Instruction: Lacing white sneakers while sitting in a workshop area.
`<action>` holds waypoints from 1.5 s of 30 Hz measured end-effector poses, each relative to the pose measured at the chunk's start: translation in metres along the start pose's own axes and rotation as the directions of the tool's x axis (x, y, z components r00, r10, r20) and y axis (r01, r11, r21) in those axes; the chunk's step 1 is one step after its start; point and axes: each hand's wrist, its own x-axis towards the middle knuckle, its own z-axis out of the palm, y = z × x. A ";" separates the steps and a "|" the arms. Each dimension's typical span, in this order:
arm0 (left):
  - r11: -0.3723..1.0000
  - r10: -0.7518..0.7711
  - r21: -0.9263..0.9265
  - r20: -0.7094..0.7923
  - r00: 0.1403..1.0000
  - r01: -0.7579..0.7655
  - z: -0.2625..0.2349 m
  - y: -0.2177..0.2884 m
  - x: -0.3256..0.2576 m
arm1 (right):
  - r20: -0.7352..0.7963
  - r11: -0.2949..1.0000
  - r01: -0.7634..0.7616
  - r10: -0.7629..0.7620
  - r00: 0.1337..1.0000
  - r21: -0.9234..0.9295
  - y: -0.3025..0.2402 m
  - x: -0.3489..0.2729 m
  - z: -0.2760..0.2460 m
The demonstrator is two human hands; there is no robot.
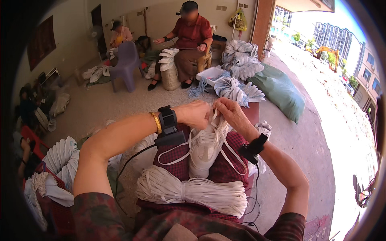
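A white lace-up shoe (200,158) rests between my thighs, toe toward me. My left hand (195,114) is closed at the far, upper end of the shoe, its fingertips curled around a white shoelace (232,160). Right beside it, my right hand (228,113) pinches the lace between thumb and fingers. Loose lace loops hang down on both sides of the shoe. Across my lap, nearer to me, lies a thick bundle of white shoelaces (191,190), tied at its middle. The exact spot where the fingertips meet the lace is partly hidden.
Stacks of white shoe parts (60,156) are at my left, others (241,60) lie ahead beside a green sack (279,90). A white tray (212,75) holds blue strings. Two people sit farther off, near a purple chair (127,66). Cables run from my wrist straps.
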 end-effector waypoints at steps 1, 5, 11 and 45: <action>0.990 -0.068 -0.126 -0.054 0.996 0.060 0.000 -0.006 0.000 | -0.004 0.999 -0.027 0.027 1.000 0.043 -0.003 -0.003 0.002; 0.710 -0.077 -0.701 -0.178 0.981 -0.071 -0.004 0.008 -0.019 | -0.017 0.944 -0.003 0.009 1.000 0.330 0.005 -0.009 -0.001; 0.741 -0.159 -0.671 -0.233 0.959 -0.040 0.013 0.032 -0.033 | -0.089 0.830 0.091 -0.050 0.995 0.551 0.002 -0.012 0.003; 0.954 -0.138 -0.283 -0.705 0.696 -0.097 0.043 -0.057 -0.058 | -0.055 0.830 0.022 0.011 0.998 0.557 0.000 -0.026 -0.014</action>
